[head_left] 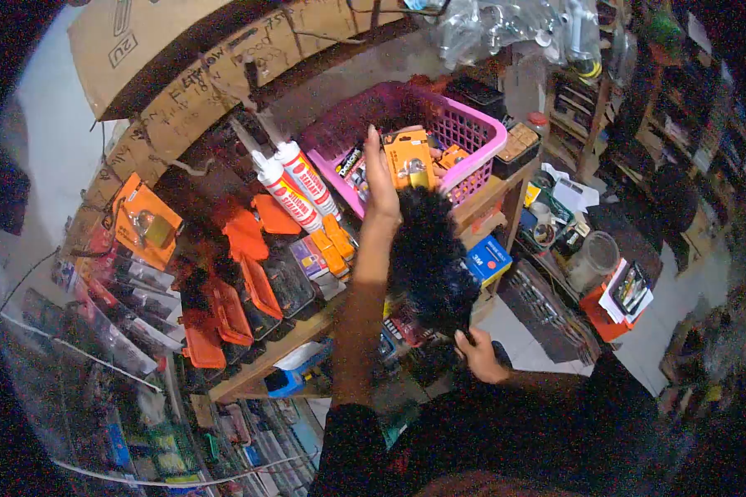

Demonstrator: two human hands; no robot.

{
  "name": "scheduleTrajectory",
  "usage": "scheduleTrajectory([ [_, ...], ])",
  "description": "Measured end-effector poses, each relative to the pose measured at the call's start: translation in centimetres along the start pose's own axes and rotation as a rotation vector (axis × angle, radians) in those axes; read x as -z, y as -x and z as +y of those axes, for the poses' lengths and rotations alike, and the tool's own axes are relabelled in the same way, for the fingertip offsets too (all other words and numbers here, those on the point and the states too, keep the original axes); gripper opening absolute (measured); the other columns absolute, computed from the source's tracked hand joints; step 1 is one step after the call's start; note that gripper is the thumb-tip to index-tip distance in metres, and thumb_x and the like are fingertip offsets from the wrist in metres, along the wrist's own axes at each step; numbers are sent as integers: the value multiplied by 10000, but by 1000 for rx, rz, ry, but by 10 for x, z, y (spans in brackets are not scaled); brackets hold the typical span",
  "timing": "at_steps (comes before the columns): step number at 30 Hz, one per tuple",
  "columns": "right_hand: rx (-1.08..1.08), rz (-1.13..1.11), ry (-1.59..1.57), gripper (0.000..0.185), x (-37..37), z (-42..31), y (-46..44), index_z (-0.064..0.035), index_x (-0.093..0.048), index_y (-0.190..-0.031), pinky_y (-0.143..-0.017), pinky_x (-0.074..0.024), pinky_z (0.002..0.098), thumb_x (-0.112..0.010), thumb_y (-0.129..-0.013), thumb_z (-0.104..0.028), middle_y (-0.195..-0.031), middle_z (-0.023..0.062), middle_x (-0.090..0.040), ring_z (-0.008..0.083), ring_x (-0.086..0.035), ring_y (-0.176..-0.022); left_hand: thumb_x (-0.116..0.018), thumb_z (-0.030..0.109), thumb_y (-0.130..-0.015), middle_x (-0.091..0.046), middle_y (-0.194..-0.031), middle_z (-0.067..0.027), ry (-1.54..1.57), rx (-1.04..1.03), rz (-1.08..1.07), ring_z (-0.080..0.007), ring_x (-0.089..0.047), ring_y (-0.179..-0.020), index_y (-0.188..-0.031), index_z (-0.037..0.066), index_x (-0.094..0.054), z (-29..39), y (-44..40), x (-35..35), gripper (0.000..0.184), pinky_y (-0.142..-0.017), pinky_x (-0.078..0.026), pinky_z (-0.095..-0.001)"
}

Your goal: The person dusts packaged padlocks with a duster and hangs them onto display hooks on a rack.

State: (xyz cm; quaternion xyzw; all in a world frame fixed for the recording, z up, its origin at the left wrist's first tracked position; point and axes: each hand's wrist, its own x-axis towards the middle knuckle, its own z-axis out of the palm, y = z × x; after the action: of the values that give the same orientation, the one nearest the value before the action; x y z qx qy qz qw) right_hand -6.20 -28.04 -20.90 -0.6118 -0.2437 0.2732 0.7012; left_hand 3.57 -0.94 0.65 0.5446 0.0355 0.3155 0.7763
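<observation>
The right hand (482, 356) grips the black duster (431, 261), which rises beside the left hand (380, 186) — straight-fingered, its hold on the orange packet (408, 156) unclear.

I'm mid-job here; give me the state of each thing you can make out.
Black fluffy item: gripped at its lower end
Right hand: closed on that item
Left hand: raised, straightened; contact with the item unclear
Pink basket: upright, holding packs
Sealant tubes: side by side
Jar: lid on

Short black sleeves (350, 443), bare forearms (363, 311)
</observation>
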Motion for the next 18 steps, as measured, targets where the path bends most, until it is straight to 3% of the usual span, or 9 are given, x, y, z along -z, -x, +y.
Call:
scheduleTrajectory([
  [3,-59,51,-50,275,3,5,-1,-76,-488,-761,-493,-310,242,-528,-965,-257,-626,-31,-473,55,-408,-541,-283,618,-916,-653,-988,-171,-23,43,-78,-272,-657,-795,-1239,-29,-502,31,27,-34,755,-766,-539,-354],
  [6,-69,61,-138,264,2,0,-2,-74,-496,-774,-493,-308,241,-531,-963,-255,-627,-38,-472,53,-405,-540,-246,658,-902,-646,-844,-174,200,127,-176,-272,-641,-630,-1178,-4,-514,18,13,-28,766,-590,-538,-350],
  [10,-68,28,-133,251,0,-12,0,-71,-509,-777,-503,-308,241,-535,-961,-241,-630,-50,-464,50,-400,-548,-242,650,-905,-646,-853,-176,138,70,-192,-271,-643,-647,-1174,-20,-511,16,13,-24,770,-609,-541,-344],
  [12,-49,26,-125,253,-1,-14,-2,-68,-514,-766,-510,-307,242,-537,-959,-230,-631,-53,-461,47,-395,-558,-264,599,-927,-648,-926,-192,169,-54,190,-290,-654,-725,-1211,-28,-511,19,15,-27,731,-705,-544,-387],
  [14,-38,45,-134,258,1,-9,-3,-62,-516,-753,-518,-306,244,-538,-958,-217,-631,-54,-458,44,-390,-571,-274,586,-932,-648,-962,-203,167,-88,322,-301,-661,-762,-1224,-36,-513,15,11,-23,727,-738,-550,-410],
  [18,-50,53,-182,269,-2,-7,0,-65,-512,-735,-520,-306,249,-540,-957,-214,-629,-52,-453,43,-382,-576,-271,631,-910,-644,-943,-207,106,25,88,-297,-659,-735,-1200,-40,-516,-9,-15,9,771,-672,-560,-404],
])
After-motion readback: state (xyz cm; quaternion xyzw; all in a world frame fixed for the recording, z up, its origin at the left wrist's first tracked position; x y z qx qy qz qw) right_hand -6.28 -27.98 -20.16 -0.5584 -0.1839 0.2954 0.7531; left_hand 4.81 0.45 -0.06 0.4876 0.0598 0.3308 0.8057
